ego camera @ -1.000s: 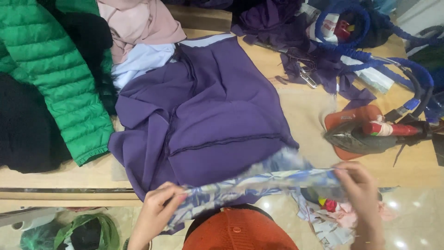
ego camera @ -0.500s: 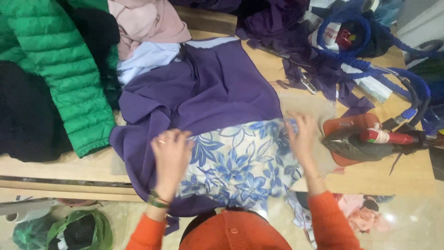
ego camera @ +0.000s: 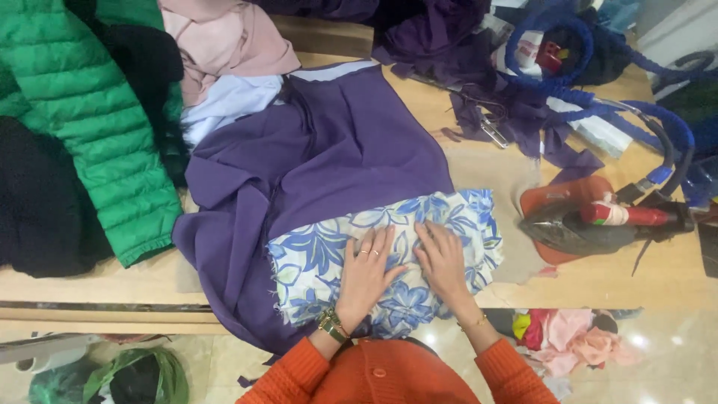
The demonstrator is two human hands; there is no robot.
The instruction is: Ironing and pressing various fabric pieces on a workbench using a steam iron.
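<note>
A white cloth with a blue flower print [ego camera: 321, 258] lies spread flat on top of a large purple fabric [ego camera: 336, 157] on the wooden table [ego camera: 621, 277]. My left hand [ego camera: 368, 268] rests flat on the middle of the printed cloth, fingers spread, with rings and a wrist bracelet. Right beside it, my right hand [ego camera: 443, 258] presses flat on the same cloth. Both sleeves are orange. Neither hand grips anything.
A clothes iron [ego camera: 598, 221] rests on an orange pad at the right, with a blue cord [ego camera: 598, 97] looping behind. A green padded jacket [ego camera: 97, 135], pink and pale blue garments sit at the left. Purple scraps lie at the back; cloth scraps [ego camera: 576, 340] lie on the floor.
The printed cloth was held bunched at the table edge, then laid over the purple fabric. My hands moved from its outer edges inward to its middle.
</note>
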